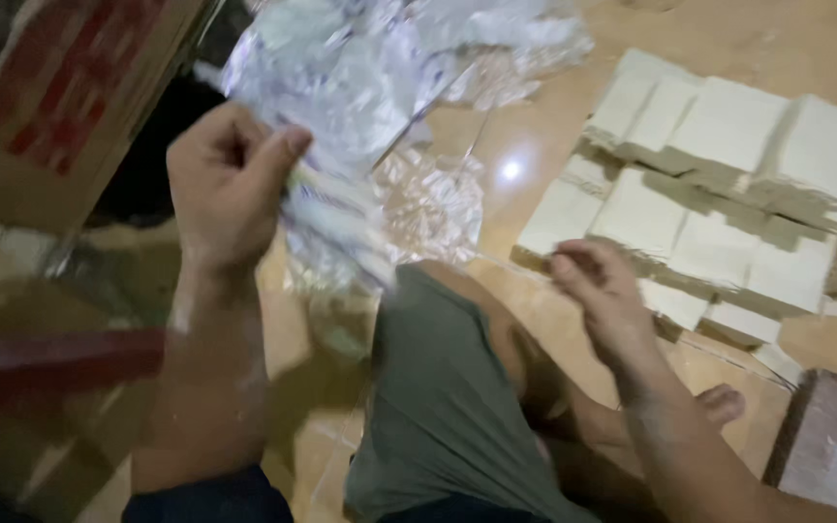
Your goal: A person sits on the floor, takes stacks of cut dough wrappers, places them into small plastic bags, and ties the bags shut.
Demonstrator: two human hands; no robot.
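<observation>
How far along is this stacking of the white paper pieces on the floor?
Already done, it seems: many pale stacks lie in rows on the tiled floor. In hand: the left hand grips a blurred bundle of clear plastic wrapping, while the right hand pinches something too small to tell beside the stacks. Left over: crumpled plastic beyond the hands; how much more remains is unclear.

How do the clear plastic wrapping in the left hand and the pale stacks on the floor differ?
The plastic wrapping is crumpled, shiny and see-through; the pale stacks are flat, matte and opaque. The left hand grips the wrapping up off the floor; the stacks lie in rows on the floor, beside the right hand. Both look whitish.
</observation>
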